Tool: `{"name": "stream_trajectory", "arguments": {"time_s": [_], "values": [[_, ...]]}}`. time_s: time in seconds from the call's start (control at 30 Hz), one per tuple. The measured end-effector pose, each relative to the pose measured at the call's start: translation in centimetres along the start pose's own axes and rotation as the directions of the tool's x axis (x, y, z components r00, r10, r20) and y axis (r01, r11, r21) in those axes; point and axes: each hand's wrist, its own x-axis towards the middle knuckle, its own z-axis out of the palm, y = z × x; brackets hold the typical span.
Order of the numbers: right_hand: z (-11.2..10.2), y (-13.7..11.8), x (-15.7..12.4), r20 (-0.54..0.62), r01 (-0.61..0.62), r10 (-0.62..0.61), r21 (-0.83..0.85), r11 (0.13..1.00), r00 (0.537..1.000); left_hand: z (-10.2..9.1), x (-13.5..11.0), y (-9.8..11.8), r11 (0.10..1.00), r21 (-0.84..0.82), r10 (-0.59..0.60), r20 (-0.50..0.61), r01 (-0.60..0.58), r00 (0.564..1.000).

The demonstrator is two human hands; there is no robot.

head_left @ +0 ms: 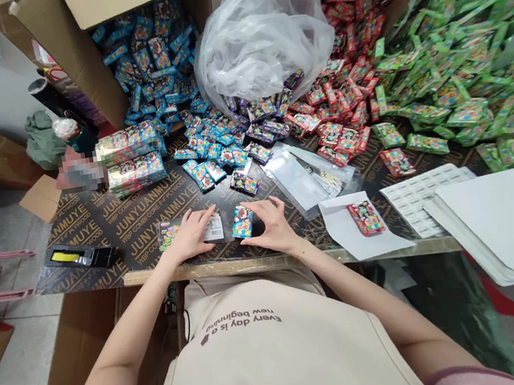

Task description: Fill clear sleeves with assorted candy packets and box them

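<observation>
My left hand (191, 236) lies with spread fingers on a clear plastic bag (217, 220) at the table's near edge. A printed, colourful end (166, 235) of the bag's contents and a barcode label (214, 228) show on either side of the hand. Right beside it, my right hand (272, 224) grips a small blue printed box (242, 221) between thumb and fingers, upon or just over the bag's right end. Beyond the hands lie a purple box (245, 182) and a few blue boxes (202, 176).
Heaps of blue boxes (156, 58), red boxes (353, 94) and green boxes (462, 66) cover the back. Clear bags (284, 175), a red box (366, 219) on white paper, a sticker sheet (423, 197) and a white stack (512, 215) lie right. A tape dispenser (81, 255) sits left.
</observation>
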Motion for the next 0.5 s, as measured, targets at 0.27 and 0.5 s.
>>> {"name": "stream_trajectory", "arguments": {"time_s": [0.27, 0.5], "values": [[-0.9, -0.3, -0.2, 0.07, 0.0, -0.003, 0.055, 0.998, 0.998, 0.2, 1.9, 2.5, 0.984, -0.15, 0.079, -0.146, -0.101, 0.986], [-0.6, 1.2, -0.2, 0.122, 0.027, -0.054, 0.209, 0.978, 0.991, 0.4, 2.5, 3.3, 0.973, -0.202, 0.098, -0.078, -0.112, 0.992]]}}
